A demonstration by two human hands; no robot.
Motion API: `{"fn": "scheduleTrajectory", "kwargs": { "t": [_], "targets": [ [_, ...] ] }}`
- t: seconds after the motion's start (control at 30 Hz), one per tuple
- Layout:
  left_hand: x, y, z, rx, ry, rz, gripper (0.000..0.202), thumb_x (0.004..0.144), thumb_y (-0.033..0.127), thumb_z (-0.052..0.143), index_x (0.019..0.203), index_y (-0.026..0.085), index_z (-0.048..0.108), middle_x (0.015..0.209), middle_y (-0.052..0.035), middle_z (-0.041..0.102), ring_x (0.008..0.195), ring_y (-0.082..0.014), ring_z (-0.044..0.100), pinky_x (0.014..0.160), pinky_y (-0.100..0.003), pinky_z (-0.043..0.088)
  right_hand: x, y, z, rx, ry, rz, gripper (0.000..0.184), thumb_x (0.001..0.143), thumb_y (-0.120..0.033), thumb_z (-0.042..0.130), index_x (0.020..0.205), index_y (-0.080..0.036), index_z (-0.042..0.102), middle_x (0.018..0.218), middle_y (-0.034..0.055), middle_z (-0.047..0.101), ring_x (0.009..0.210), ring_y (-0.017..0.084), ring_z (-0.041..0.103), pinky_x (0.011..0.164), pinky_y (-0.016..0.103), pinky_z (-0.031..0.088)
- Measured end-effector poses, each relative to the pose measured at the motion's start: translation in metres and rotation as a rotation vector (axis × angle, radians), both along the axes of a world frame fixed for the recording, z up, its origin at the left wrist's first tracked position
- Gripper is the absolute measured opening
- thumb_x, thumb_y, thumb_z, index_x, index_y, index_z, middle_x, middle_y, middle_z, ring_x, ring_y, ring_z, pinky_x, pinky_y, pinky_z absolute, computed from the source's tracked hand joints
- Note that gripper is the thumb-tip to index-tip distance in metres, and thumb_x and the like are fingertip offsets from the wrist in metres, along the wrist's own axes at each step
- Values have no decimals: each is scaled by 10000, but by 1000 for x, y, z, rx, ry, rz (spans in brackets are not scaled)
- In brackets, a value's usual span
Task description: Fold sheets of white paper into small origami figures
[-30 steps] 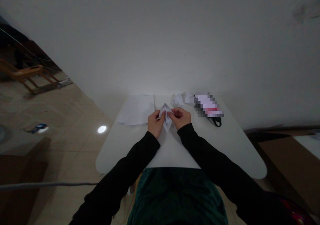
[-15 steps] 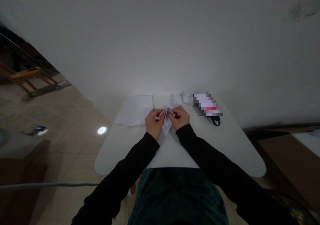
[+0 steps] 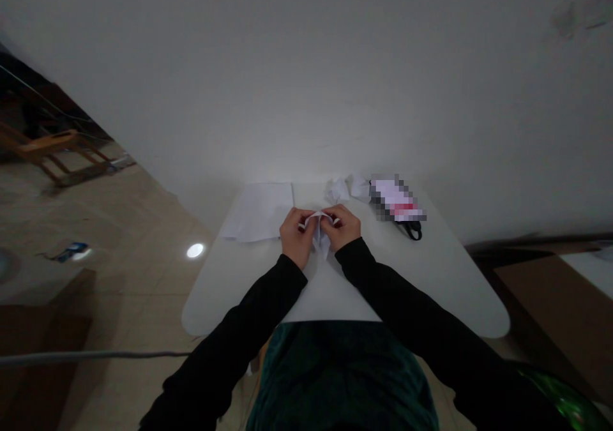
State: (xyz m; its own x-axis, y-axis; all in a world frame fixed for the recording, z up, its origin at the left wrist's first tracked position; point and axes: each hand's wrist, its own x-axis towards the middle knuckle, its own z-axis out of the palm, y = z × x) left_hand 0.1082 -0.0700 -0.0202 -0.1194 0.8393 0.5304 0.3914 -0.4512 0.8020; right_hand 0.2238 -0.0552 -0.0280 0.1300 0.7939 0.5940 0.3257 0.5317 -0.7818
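A small folded piece of white paper is held up over the white table between both hands. My left hand pinches its left side with thumb and fingers. On the other side, my right hand grips the right edge in the same way. The paper's top curves between the fingertips and a pointed part hangs below; its inner folds are partly hidden by the thumbs. Just behind the hands lie two folded or crumpled white paper pieces, one on the left and one on the right.
Flat white paper sheets lie at the table's back left. A blurred-out phone-like object with a black strap rests at the back right. A wall rises behind the table. Cardboard stands to the right, a wooden chair far left.
My hands have drawn slightly closer together. The paper between them has changed shape, its top now arching wider and its lower point shifted a little to the right.
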Motion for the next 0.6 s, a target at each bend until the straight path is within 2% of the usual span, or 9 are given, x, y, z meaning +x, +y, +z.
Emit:
{"fn": "scheduleTrajectory", "kwargs": {
  "t": [0.17,0.3,0.5,0.6],
  "targets": [
    [-3,2,-4,-1,44,-17,105,823,238,551,794,182,635,739,4,541,670,-113,517,538,-210,380,4,5,-1,-25,42,43,7,625,-172,624,628,-178,623,649,-26,515,558,91,487,448,205,360],
    [-10,7,-10,-41,129,-41,97,820,193,526,793,180,619,749,0,554,689,-125,525,574,-227,397,7,9,-7,-65,13,84,37,627,-196,631,597,-175,625,597,-40,492,502,76,464,460,211,368],
    [-8,4,-5,13,251,-17,158,861,277,508,768,179,590,748,-8,526,722,-136,513,603,-238,401,4,9,-7,-81,-24,15,156,610,-226,618,500,-186,514,560,-50,446,487,78,440,483,222,357],
    [-3,2,-2,-9,221,-40,136,861,283,509,847,186,603,797,-14,556,737,-131,519,595,-223,406,4,11,-7,-96,23,-52,189,646,-271,589,518,-196,471,556,-49,438,523,90,442,524,230,377]
  ]
}}
